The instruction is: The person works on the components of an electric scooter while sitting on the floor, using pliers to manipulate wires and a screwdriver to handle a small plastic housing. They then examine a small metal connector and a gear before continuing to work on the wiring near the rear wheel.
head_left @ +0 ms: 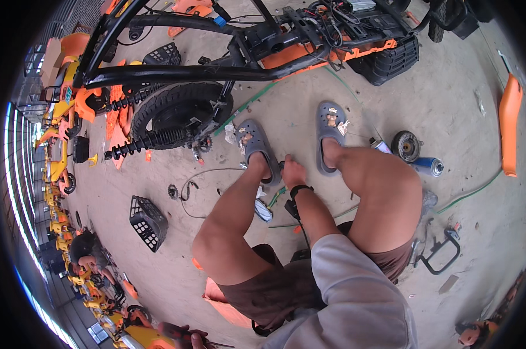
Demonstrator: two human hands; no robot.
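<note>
My right hand (294, 171) reaches down between my grey clogs (323, 110), beside the left one, fingers curled on a small black object that is mostly hidden. A black band is on that wrist. My left hand (194, 340), at the bottom edge, holds a red-and-black tool with a thin shaft, apparently a screwdriver. A white-and-blue item (262, 210) lies below the left clog. Two spray cans (428, 166) and a round metal part (406, 145) lie beside my right leg.
A black vehicle frame (176, 74) with a rear wheel (167, 116) stands ahead. A black basket (148, 224) lies left, an orange panel (510, 122) right, and a bent bracket (440, 253) near my right knee. A person (91, 262) crouches among yellow scooters at left.
</note>
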